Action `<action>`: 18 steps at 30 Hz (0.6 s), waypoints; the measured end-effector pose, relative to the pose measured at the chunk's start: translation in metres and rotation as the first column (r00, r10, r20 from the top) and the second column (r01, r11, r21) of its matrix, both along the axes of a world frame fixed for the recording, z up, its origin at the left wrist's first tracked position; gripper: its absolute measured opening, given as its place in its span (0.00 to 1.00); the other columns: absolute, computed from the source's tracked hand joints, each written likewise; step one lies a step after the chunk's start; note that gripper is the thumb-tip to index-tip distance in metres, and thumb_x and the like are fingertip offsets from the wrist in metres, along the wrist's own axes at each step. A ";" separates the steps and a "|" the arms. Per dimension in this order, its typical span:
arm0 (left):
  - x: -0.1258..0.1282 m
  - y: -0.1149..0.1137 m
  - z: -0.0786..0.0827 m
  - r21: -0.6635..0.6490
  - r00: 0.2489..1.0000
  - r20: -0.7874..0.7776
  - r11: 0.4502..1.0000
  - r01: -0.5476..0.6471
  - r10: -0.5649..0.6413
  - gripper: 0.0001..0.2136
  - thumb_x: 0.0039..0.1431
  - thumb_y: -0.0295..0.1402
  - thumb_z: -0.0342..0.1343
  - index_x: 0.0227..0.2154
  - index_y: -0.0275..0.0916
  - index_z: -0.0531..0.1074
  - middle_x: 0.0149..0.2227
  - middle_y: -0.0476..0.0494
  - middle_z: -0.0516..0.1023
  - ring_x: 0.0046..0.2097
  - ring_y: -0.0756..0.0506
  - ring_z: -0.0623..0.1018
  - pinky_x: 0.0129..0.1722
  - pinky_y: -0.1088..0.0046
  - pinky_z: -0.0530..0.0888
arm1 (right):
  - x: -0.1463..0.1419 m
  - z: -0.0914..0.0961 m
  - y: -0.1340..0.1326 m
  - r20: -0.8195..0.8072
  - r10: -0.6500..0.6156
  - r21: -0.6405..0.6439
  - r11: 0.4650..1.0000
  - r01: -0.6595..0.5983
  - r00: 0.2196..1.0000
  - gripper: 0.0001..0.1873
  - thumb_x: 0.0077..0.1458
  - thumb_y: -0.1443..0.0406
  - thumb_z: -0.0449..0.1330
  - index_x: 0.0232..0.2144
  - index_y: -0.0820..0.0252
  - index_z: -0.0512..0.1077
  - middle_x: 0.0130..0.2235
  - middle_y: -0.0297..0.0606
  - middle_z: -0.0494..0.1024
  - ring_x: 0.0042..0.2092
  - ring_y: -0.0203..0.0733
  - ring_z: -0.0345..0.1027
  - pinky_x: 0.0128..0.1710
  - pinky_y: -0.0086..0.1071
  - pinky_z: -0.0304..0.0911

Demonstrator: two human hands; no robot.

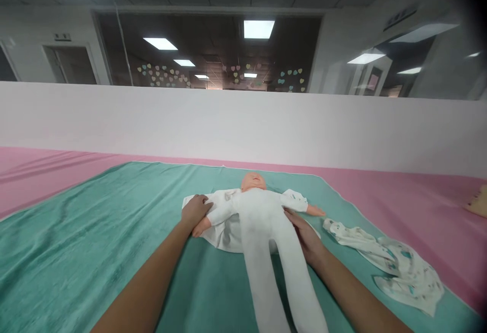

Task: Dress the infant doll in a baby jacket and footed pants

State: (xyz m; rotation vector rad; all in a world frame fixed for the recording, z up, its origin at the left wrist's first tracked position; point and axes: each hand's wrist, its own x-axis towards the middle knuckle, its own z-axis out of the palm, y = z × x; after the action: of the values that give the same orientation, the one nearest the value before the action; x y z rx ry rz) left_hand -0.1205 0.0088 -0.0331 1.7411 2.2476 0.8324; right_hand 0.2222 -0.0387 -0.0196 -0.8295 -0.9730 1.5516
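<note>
A baby doll (262, 216) with a white cloth body lies face up, its head at the far end and its legs towards me. Under its upper body a white baby shirt (228, 236) is spread; a printed sleeve covers the doll's arm on the right, its small hand poking out. My left hand (195, 212) is closed over the shirt's cloth beside the doll's other arm, fingertips bent on the fabric. My right hand (306, 234) rests along the doll's right-hand side, fingers stretched towards its armpit and partly hidden by the body.
A green blanket (114, 231) with folds lies under everything, over a pink sheet (380, 196). To the right lies a crumpled printed baby garment (403, 267). A low white wall (228, 125) borders the far side, with glass above. A beige object (478, 202) shows at the right edge.
</note>
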 end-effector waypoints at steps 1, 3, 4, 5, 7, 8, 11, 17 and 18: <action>-0.001 -0.001 0.000 0.005 1.000 0.030 1.000 0.006 -0.007 0.14 0.49 0.42 0.52 0.35 0.41 0.73 0.42 0.39 0.76 0.43 0.39 0.74 0.38 0.68 0.64 | 0.002 0.003 -0.004 0.113 -0.116 0.018 0.993 0.115 0.987 0.23 0.45 0.58 0.64 0.44 0.58 0.69 0.42 0.38 0.76 0.42 0.45 0.70 0.41 0.35 0.66; -0.003 -0.004 0.000 0.032 0.996 0.089 0.999 0.019 -0.021 0.11 0.48 0.41 0.54 0.30 0.41 0.73 0.37 0.41 0.77 0.41 0.39 0.74 0.37 0.68 0.64 | 0.001 0.012 -0.014 0.323 -0.431 0.143 0.902 0.406 0.843 0.22 0.43 0.57 0.65 0.41 0.57 0.68 0.39 0.37 0.74 0.41 0.43 0.68 0.41 0.35 0.64; -0.003 -0.006 0.000 0.052 0.992 0.120 0.998 0.025 -0.031 0.10 0.47 0.41 0.54 0.28 0.41 0.73 0.35 0.41 0.77 0.40 0.39 0.74 0.37 0.68 0.63 | -0.003 0.019 -0.019 0.381 -0.548 0.247 0.837 0.489 0.745 0.22 0.43 0.57 0.65 0.40 0.56 0.67 0.39 0.36 0.73 0.42 0.42 0.67 0.42 0.34 0.63; -0.004 -0.007 -0.001 0.078 0.987 0.156 0.996 0.031 -0.043 0.10 0.48 0.41 0.54 0.27 0.41 0.72 0.34 0.42 0.77 0.39 0.40 0.73 0.37 0.68 0.63 | -0.010 0.027 -0.024 0.408 -0.604 0.351 0.796 0.493 0.684 0.21 0.44 0.56 0.64 0.41 0.55 0.67 0.40 0.35 0.72 0.42 0.42 0.66 0.43 0.34 0.62; -0.004 -0.010 0.000 0.138 0.968 0.240 0.989 0.043 -0.075 0.10 0.49 0.41 0.53 0.28 0.41 0.71 0.33 0.43 0.77 0.38 0.41 0.73 0.36 0.69 0.63 | -0.037 0.042 -0.028 0.463 -0.538 0.520 0.808 0.276 0.704 0.18 0.47 0.56 0.61 0.41 0.53 0.67 0.43 0.36 0.71 0.44 0.42 0.65 0.45 0.35 0.60; -0.003 -0.011 0.001 0.170 0.954 0.286 0.984 0.046 -0.094 0.09 0.50 0.41 0.52 0.28 0.40 0.70 0.33 0.43 0.76 0.37 0.42 0.73 0.36 0.69 0.63 | -0.055 0.049 -0.027 0.524 -0.437 0.565 0.820 0.086 0.731 0.17 0.48 0.56 0.61 0.40 0.54 0.68 0.43 0.36 0.71 0.44 0.42 0.65 0.45 0.35 0.60; 0.001 -0.014 0.004 0.249 0.886 0.435 0.967 0.053 -0.161 0.10 0.51 0.40 0.52 0.28 0.39 0.69 0.30 0.45 0.74 0.34 0.45 0.72 0.34 0.71 0.64 | -0.115 0.059 -0.006 0.792 -0.260 0.577 0.617 -0.536 0.553 0.16 0.49 0.57 0.61 0.41 0.54 0.70 0.47 0.39 0.71 0.50 0.45 0.62 0.51 0.39 0.55; 0.003 -0.017 0.004 0.315 0.625 0.731 0.948 0.049 -0.275 0.14 0.46 0.44 0.55 0.25 0.37 0.67 0.24 0.48 0.71 0.28 0.48 0.71 0.29 0.72 0.68 | -0.170 0.055 0.052 0.892 -0.450 0.175 0.432 -0.885 -0.044 0.18 0.49 0.52 0.60 0.38 0.56 0.72 0.41 0.43 0.74 0.43 0.50 0.66 0.43 0.38 0.56; 0.002 -0.017 0.003 0.321 0.570 0.770 0.946 0.041 -0.286 0.15 0.46 0.45 0.55 0.26 0.37 0.66 0.25 0.48 0.71 0.28 0.48 0.71 0.29 0.71 0.69 | -0.167 0.057 0.057 0.890 -0.454 0.173 0.421 -0.890 -0.042 0.18 0.51 0.51 0.58 0.40 0.55 0.72 0.41 0.42 0.74 0.42 0.48 0.67 0.41 0.36 0.56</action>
State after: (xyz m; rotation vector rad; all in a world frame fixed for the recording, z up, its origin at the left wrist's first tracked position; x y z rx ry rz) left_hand -0.1185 -0.0081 -0.0297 1.2016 1.3568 1.5524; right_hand 0.0556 0.0181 0.0374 -0.8268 -3.0165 -0.0034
